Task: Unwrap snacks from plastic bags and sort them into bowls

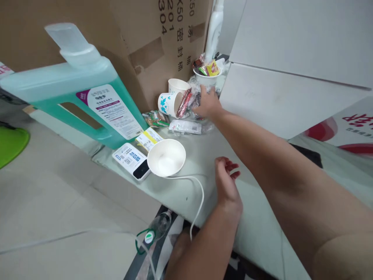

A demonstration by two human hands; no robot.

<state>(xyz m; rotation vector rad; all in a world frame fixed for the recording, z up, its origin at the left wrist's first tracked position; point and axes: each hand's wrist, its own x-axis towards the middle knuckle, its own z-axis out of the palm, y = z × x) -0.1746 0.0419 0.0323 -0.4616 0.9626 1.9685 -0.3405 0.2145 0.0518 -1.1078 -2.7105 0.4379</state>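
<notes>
My right hand (208,103) reaches to the back of the table, fingers apart over a heap of clear plastic-wrapped packets (192,103). Just behind it stands a white tub (207,79) filled with small colourful packets (213,68). To its left, a paper cup with blue leaves (167,104) lies tipped beside another paper cup (177,84). My left hand (226,181) hovers nearer the front edge, palm turned inward, fingers loosely bent and holding nothing. A white paper bowl (166,158) sits to its left.
A big jug of green liquid (116,109) stands at the left, by a white device with a dark screen (131,161) and a cable (201,190). A cardboard box (131,31) rises behind. White panels (262,101) border the right. A clear bottle (160,225) is below the edge.
</notes>
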